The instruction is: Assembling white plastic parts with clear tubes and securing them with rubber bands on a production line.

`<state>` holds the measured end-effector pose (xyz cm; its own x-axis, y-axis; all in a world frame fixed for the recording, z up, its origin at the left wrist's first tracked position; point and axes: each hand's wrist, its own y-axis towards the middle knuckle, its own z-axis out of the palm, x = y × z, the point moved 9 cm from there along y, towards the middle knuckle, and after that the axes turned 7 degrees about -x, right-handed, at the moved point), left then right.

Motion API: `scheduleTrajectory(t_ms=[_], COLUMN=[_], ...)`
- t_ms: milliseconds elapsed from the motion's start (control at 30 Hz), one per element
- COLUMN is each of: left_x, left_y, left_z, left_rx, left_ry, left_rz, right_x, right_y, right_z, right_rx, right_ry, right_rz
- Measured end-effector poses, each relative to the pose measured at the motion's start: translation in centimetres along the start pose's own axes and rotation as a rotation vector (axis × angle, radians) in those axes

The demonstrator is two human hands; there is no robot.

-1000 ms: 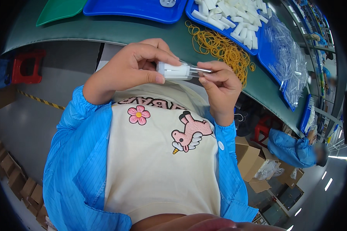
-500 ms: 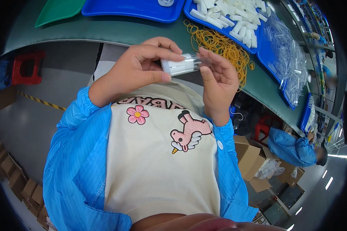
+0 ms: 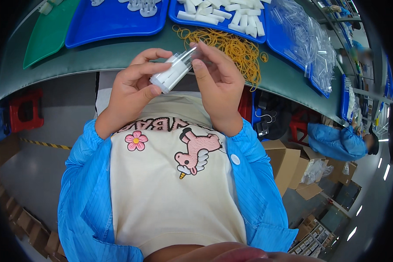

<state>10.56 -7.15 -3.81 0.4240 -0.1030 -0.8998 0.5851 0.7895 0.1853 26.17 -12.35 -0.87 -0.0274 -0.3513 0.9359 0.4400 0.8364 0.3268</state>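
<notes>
Over the near edge of the table I hold a small bundle (image 3: 171, 76) of white foam-like blocks and clear plastic tubes, tilted with its far end up to the right. My left hand (image 3: 133, 87) is closed round its lower end, thumb below and fingers above. At the upper end my right hand (image 3: 220, 81) pinches the clear part between thumb and fingertips. The fingers hide some of that end, so its exact shape cannot be made out. Beyond my right fingers lies a heap of yellow rubber bands (image 3: 231, 48) on the table.
A blue tray (image 3: 118, 32) with several clear round pieces stands at the far left, beside a green tray (image 3: 48, 41). Farther right are white blocks (image 3: 244, 19) in another blue tray and a pile of clear tubes (image 3: 305, 39). A co-worker in blue (image 3: 336, 142) sits at the right.
Both hands and the bundle have shifted left in view, and the bundle now tilts more steeply. The whole view has turned, showing more of the blue and green trays.
</notes>
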Motion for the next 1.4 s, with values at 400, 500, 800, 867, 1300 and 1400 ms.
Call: scheduleTrajectory(t_ms=[400,500,800,867,1300,1400], left_x=[-0.9,-1.2,-1.0,-1.2,-0.7,0.2], left_y=[-0.3,-0.5,-0.8,-0.6,1.9,1.9], left_z=[-0.2,-0.1,-0.6,-0.9,-1.6,-1.7], left_rx=[0.017,-0.002,-0.031,-0.053,-0.232,-0.21], left_ry=[0.075,0.074,0.116,0.121,-0.296,-0.349], left_rz=[0.184,0.19,0.235,0.219,-0.172,-0.216], right_x=[0.9,0.5,-0.1,-0.3,3.8,2.5], right_y=[0.7,-0.1,-1.3,-0.9,5.0,5.5], right_z=[0.8,1.6,3.5,4.2,-13.6,-16.9], right_rx=[0.015,0.021,0.082,0.126,-0.309,-0.189], right_ry=[0.042,0.095,0.214,0.203,-0.721,-0.943], right_rz=[0.01,0.008,0.049,0.113,-0.329,-0.235])
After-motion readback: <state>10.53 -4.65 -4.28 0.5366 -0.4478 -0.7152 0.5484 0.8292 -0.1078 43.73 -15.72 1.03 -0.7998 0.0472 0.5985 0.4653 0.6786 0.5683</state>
